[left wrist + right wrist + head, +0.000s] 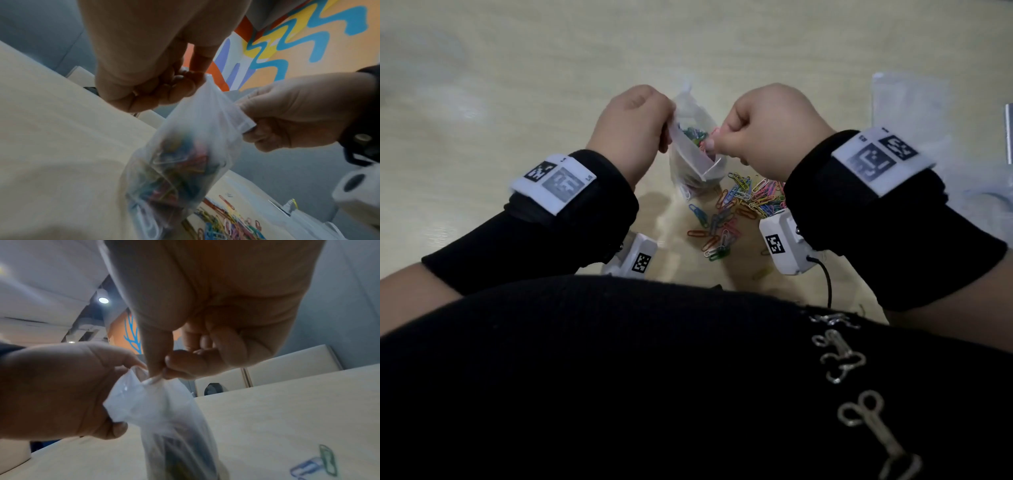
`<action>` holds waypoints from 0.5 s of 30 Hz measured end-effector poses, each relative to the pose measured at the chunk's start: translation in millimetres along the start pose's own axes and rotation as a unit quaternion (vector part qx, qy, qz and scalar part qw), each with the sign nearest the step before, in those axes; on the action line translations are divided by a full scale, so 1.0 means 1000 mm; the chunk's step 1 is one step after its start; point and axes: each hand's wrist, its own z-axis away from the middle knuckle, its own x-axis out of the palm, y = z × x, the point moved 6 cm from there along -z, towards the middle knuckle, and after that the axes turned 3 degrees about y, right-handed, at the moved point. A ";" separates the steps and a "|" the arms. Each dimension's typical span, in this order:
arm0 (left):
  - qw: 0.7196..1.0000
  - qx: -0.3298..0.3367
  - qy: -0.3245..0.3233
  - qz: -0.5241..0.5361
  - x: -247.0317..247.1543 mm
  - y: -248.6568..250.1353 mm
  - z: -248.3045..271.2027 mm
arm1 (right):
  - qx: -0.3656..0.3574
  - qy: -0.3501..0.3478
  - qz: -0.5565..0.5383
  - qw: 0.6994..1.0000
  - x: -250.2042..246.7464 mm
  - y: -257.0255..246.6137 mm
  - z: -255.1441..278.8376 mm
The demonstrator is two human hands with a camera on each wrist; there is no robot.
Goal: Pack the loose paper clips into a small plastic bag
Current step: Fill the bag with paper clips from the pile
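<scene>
While both hands work above the middle of the pale wooden desk (482, 113), a small clear plastic bag (690, 161) hangs between them, its lower half bulging with coloured paper clips and its bottom close to the desk top. The left hand (631, 132) pinches one side of the bag's mouth between thumb and curled fingers, and the right hand (767, 128) pinches the opposite side the same way, so the opening is pulled apart and faces up. In the right wrist view the thumb and forefinger of the right hand (205, 331) press together on a folded bit of the bag's rim. A heap of loose paper clips (736, 209) in red, blue, green, yellow and pink lies on the desk just under the right wrist, nearer the person than the bag and towards the near edge. More clear bags (914, 99) lie flat towards the right edge of the desk, well apart from the hands.
</scene>
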 end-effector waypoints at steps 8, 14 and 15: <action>0.999 0.022 0.021 0.012 -0.002 0.005 0.001 | -0.012 0.083 -0.055 0.995 -0.008 0.005 0.000; 0.997 0.054 0.054 0.030 -0.008 0.014 0.005 | -0.011 0.117 -0.141 0.983 -0.002 0.002 0.003; 0.996 0.060 0.063 0.027 -0.010 0.015 0.005 | -0.016 0.097 -0.145 0.985 0.003 0.001 0.003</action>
